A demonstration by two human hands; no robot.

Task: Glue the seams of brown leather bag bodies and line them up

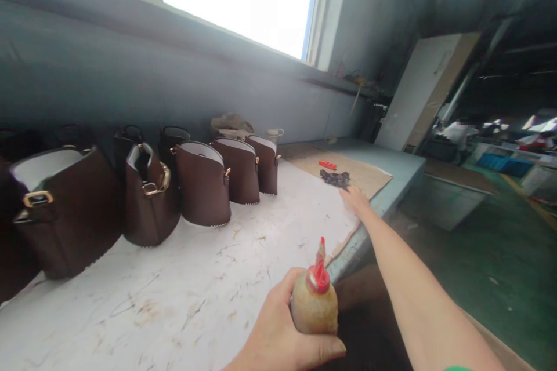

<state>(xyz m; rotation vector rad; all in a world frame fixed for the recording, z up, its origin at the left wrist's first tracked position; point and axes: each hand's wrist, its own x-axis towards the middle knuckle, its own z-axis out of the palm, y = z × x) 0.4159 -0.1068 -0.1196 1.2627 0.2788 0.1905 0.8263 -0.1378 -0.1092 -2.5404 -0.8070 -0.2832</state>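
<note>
My left hand point(282, 324) is wrapped around a squat, yellowish squeeze bottle point(314, 307) with a red cap and a narrow, red-tipped nozzle pointing up. Its contents cannot be seen. My right hand point(355, 202) reaches far forward over the table's right side, fingers stretched out. Its fingertips are at the near end of a crumpled black piece point(334, 178), cloth or plastic; whether they touch it is unclear. Just beyond lies a small red object point(328, 165). Along the left stand several dark brown handbags point(204, 188) with gold buckles and pale linings.
A stained white sheet point(209, 278) with loose thread ends covers the table. Brown board point(369, 174) lies at its far end. Behind the bags are a pale cup point(274, 135) and a beige bundle point(232, 124). A wall and window border the left; a person point(456, 134) is far right.
</note>
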